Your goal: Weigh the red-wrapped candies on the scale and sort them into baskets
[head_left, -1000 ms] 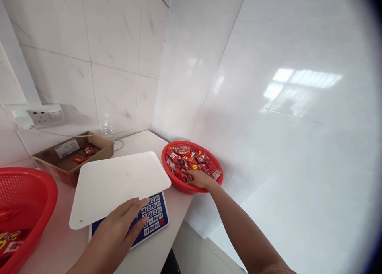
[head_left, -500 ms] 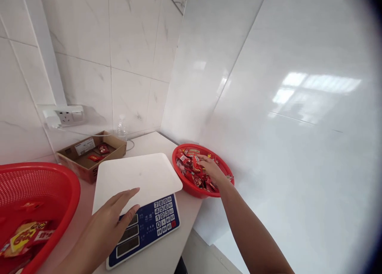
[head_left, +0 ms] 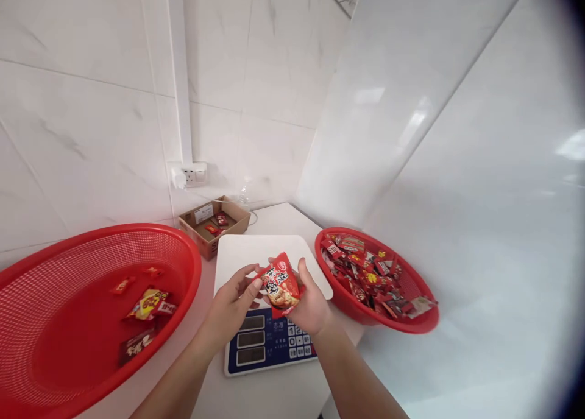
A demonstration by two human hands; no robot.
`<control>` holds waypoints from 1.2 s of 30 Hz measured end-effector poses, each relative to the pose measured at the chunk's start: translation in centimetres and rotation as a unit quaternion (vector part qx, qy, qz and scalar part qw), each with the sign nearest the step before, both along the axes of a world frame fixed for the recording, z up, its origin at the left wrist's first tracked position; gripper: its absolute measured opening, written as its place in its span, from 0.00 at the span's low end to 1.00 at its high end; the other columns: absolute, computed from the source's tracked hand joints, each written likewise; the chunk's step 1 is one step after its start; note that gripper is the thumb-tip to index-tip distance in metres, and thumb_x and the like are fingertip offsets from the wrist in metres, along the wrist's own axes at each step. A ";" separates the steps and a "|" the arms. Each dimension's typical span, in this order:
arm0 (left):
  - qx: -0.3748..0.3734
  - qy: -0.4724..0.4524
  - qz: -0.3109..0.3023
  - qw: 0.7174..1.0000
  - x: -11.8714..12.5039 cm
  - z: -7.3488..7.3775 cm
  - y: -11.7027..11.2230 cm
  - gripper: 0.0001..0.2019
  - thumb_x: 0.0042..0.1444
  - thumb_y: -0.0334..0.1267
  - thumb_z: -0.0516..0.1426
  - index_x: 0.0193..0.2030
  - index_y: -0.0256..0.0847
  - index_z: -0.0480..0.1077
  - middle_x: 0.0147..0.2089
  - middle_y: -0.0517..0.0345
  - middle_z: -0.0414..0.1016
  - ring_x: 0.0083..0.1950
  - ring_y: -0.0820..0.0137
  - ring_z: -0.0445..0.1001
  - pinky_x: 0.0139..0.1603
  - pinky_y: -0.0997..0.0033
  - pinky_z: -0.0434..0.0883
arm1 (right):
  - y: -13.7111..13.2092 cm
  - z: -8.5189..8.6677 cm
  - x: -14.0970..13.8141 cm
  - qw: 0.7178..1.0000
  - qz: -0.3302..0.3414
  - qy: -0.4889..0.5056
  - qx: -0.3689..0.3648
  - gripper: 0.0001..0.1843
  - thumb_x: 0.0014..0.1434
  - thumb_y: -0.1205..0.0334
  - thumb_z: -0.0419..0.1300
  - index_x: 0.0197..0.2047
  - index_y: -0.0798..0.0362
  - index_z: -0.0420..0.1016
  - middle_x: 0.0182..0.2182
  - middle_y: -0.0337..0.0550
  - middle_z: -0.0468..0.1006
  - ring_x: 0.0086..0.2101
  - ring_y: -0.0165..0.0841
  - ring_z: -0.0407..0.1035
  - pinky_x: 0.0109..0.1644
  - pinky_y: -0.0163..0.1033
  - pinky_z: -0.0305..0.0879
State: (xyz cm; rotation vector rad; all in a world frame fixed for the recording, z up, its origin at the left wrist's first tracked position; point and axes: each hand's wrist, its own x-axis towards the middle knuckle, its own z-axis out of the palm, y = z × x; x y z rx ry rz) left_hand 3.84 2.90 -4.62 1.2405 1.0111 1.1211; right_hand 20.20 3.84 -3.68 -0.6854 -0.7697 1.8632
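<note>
Over the scale, a red snack packet (head_left: 281, 285) with a picture of food on its front is held between my hands. My right hand (head_left: 313, 303) cradles it from the right and below, thumb raised. At the packet's left edge, the thumb and fingers of my left hand (head_left: 235, 300) close on it. Beneath lies the white pan (head_left: 244, 251) of a digital scale with a blue key panel (head_left: 251, 355). To the right, a red basket (head_left: 423, 326) is heaped with small wrapped snacks (head_left: 365, 277). A larger red basket (head_left: 195, 264) on the left holds several packets (head_left: 150, 303).
Behind the scale, a cardboard box (head_left: 237, 224) with a few red packets stands near a clear plastic bottle (head_left: 245, 193). A plug sits in the wall socket (head_left: 195, 174), with a cable running toward the bottle. Walls border the white table (head_left: 274, 215) behind and to the right.
My right hand has come out of the right basket with a red packet and moved left over the scale. My left hand has met it there. The view has turned left.
</note>
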 end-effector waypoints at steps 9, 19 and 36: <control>-0.043 -0.051 0.000 0.998 0.0 0.6 0.0 0.29 0.50 0.57 0.59 0.54 0.43 0.69 0.53 0.49 0.73 0.46 0.63 0.73 0.36 0.68 0.75 | -0.2 0.0 -1.8 0.999 -0.041 -0.029 -0.007 0.28 0.52 0.36 0.60 0.42 0.53 0.75 0.39 0.47 0.80 0.39 0.38 0.74 0.40 0.44 0.71; -0.054 -0.135 0.037 0.989 0.0 -0.3 0.6 0.26 0.42 0.51 0.67 0.46 0.43 0.71 0.39 0.58 0.72 0.40 0.69 0.73 0.43 0.66 0.73 | -0.4 -1.0 -1.0 0.995 -0.071 -0.056 0.031 0.33 0.49 0.31 0.59 0.46 0.50 0.75 0.44 0.48 0.79 0.45 0.40 0.73 0.47 0.46 0.69; -0.060 -0.162 0.011 0.985 0.3 0.3 0.0 0.19 0.40 0.49 0.69 0.26 0.39 0.68 0.32 0.60 0.76 0.37 0.71 0.73 0.42 0.70 0.72 | -0.1 -2.1 0.7 0.936 -0.274 -0.188 0.120 0.19 0.48 0.46 0.67 0.27 0.52 0.68 0.25 0.36 0.74 0.29 0.30 0.68 0.39 0.40 0.68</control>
